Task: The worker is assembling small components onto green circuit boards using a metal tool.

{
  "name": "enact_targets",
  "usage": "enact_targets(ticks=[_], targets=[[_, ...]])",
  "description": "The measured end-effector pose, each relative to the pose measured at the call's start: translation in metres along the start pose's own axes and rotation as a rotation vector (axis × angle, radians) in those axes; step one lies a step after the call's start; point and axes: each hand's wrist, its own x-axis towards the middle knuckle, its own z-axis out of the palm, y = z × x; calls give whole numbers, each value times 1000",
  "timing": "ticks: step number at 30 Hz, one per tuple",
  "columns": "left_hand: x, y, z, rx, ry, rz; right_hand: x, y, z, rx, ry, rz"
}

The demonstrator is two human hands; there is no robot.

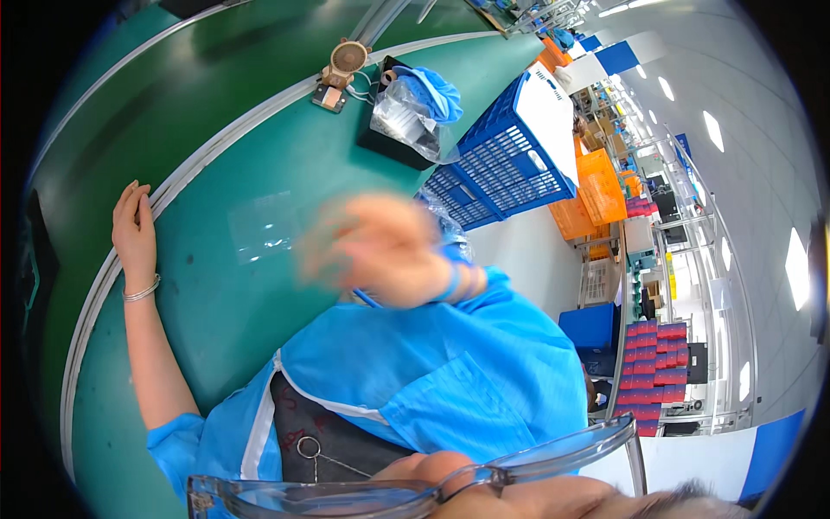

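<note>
At the left of the green tabletop (207, 285), my left hand (134, 225) lies by the pale metal rail along the table's edge. Its fingers are stretched out with nothing in them, and a silver bracelet (142, 289) circles the wrist. My right hand (376, 246) is lifted in front of my chest and smeared by motion. Its fingers and anything between them cannot be made out. A flat clear plastic bag (264, 233) lies on the table to the left of that hand. Partly hidden beneath the right hand is a thin blue stick-like thing (367, 298).
A small brown fan (348, 59) stands at the far rail. Nearby, a black box (393, 149) holds clear plastic and blue cloth. A blue slatted crate (501, 160) stands on the right, with orange crates (601, 186) and shelves of red boxes (653, 368) beyond.
</note>
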Motion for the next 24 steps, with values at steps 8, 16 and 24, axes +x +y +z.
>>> enact_targets(ticks=[8,16,24], targets=[[-3,-9,5,18,-1,23,60,29,76,44,-516,-545],[-1,-20,11,27,-46,-16,86,19,95,151,-518,-698],[-1,-26,15,-59,-40,-28,97,42,108,129,-433,-873]])
